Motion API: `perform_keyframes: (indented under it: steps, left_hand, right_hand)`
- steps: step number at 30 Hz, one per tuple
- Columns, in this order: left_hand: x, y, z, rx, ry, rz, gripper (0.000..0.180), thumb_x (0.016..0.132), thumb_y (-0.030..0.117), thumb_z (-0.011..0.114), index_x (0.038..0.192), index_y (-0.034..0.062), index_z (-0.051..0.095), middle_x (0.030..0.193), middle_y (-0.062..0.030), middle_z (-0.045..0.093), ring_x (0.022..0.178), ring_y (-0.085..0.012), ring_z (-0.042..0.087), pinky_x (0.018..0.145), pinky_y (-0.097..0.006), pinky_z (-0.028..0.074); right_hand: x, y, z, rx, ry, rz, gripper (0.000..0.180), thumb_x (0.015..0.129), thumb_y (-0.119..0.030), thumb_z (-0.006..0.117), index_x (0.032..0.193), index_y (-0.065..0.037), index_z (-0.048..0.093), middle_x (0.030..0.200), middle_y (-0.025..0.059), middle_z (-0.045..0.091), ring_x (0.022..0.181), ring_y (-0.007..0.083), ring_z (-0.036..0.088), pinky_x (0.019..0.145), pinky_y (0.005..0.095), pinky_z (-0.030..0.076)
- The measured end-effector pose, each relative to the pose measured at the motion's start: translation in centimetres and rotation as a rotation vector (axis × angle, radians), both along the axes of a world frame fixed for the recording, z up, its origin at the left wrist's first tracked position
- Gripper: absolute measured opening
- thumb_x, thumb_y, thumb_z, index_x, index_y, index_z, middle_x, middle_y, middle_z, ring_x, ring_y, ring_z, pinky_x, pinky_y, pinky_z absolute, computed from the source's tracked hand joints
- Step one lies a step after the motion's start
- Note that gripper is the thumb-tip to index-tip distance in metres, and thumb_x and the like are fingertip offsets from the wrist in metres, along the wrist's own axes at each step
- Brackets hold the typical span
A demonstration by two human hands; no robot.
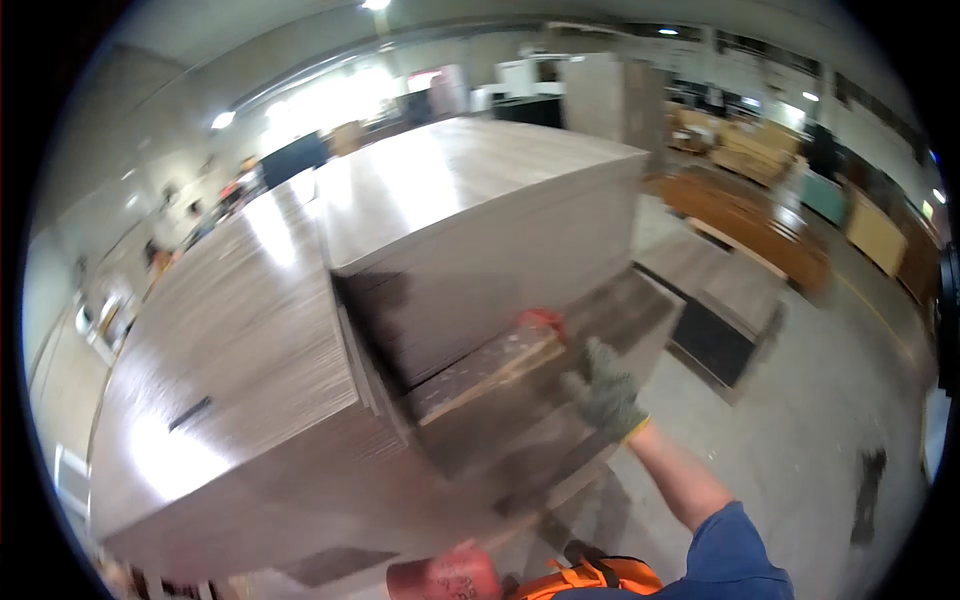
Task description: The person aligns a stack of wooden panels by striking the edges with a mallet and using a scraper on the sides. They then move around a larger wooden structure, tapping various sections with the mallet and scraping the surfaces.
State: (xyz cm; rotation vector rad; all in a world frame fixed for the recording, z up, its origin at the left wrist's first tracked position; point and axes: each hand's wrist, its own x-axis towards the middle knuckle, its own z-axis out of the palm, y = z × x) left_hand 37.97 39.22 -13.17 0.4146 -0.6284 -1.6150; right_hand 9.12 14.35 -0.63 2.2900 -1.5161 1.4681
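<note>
My right hand (607, 390), in a grey-green glove with a yellow cuff, reaches over a low brown wood-grain panel (515, 425). Its fingers look stretched out with the thumb apart, somewhat blurred, and nothing shows in them. Whether the glove touches the panel I cannot tell. Just left of it lies a narrow board (490, 370) with a pale edge, and a red object (543, 321), too blurred to name, sits at its far end. Tall stacks of wood-grain panels (490, 235) rise behind and to the left (230, 370). My left hand is out of the picture.
A red bucket-like container (445, 577) stands at the lower edge beside my orange vest (590, 575). Right of the stacks are a low panel stack (725, 285) with a dark end and a long brown stack (745, 220). A dark mark (868, 495) lies on the concrete floor.
</note>
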Motion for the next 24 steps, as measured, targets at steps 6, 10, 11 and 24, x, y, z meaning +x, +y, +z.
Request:
perform_keyframes:
  steps: [6,10,11,24]
  left_hand:
    - [-4.1,4.2,3.4,0.171,-0.022,0.556,0.059,0.085,0.019,0.057,0.133,-0.0012,0.030,0.131,-0.0123,0.035,0.108,-0.0236,0.044,0.090,-0.037,0.036]
    - [-7.1,4.9,5.9,0.269,-0.064,0.796,0.056,0.085,0.020,0.058,0.130,-0.0009,0.032,0.124,-0.0108,0.037,0.101,-0.0216,0.043,0.084,-0.035,0.035]
    - [-7.7,5.1,6.6,0.283,-0.078,0.835,0.055,0.085,0.020,0.058,0.130,-0.0008,0.033,0.123,-0.0105,0.037,0.100,-0.0211,0.043,0.083,-0.035,0.035]
    - [-11.2,3.0,10.6,0.273,-0.267,0.888,0.044,0.086,0.020,0.060,0.120,0.0005,0.040,0.101,-0.0057,0.042,0.078,-0.0146,0.040,0.066,-0.029,0.034]
  right_hand:
    - [2.6,-11.1,-1.7,0.183,0.090,0.235,0.042,0.077,-0.031,0.060,0.108,-0.004,0.052,0.098,0.0192,0.056,0.092,0.0390,0.053,0.081,0.0488,0.041]
    - [2.5,-10.1,-1.6,0.166,0.153,0.167,0.044,0.074,-0.031,0.064,0.107,-0.004,0.052,0.092,0.0175,0.059,0.088,0.0388,0.055,0.078,0.0474,0.043]
    - [1.9,-8.7,-0.4,0.206,0.103,0.194,0.046,0.072,-0.030,0.065,0.108,-0.005,0.053,0.092,0.0165,0.059,0.086,0.0382,0.056,0.076,0.0468,0.044]
    - [2.9,-7.9,5.6,0.374,0.843,0.507,0.090,0.060,-0.052,0.074,0.129,-0.002,0.045,0.129,0.0163,0.049,0.120,0.0340,0.045,0.103,0.0424,0.033]
